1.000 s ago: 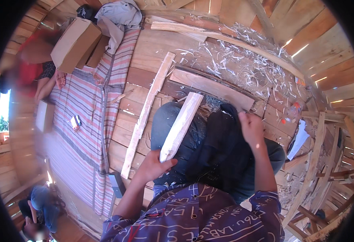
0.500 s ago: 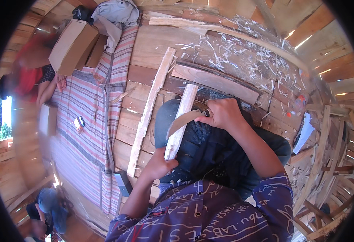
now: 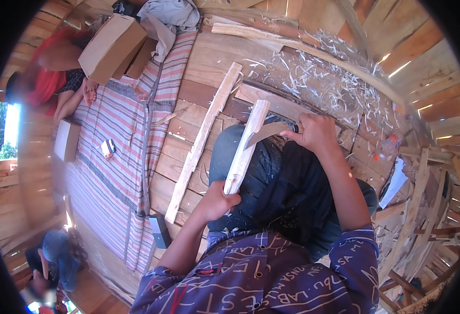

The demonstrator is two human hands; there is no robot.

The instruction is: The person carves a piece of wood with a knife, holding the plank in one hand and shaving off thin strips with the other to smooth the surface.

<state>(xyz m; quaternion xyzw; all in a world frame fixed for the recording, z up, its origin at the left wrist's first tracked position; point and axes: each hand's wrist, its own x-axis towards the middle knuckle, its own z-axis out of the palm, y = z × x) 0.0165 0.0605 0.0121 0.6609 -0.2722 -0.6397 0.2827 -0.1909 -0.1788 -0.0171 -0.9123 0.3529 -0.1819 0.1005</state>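
Note:
My left hand (image 3: 218, 201) is closed round the near end of a pale, squared wooden stick (image 3: 242, 159), which slants up and away over my bent knee. In my right hand (image 3: 315, 133) is the dark handle of a curved knife (image 3: 269, 131). The blade reaches leftward, and its tip end lies against the stick about midway along. The stick's far end has a roughly cut face. My fingers cover most of the knife handle and the stick's near end.
A long pale strip of wood (image 3: 206, 136) lies on the plank floor left of my knee. Wood shavings (image 3: 313, 73) litter the far right. A striped mat (image 3: 114, 141) bears a cardboard box (image 3: 112, 48). One person (image 3: 57, 68) sits far left, another (image 3: 59, 259) near left.
My right hand has moved away from me and to the right with the knife, so the blade sits farther up the stick. The view has shifted slightly.

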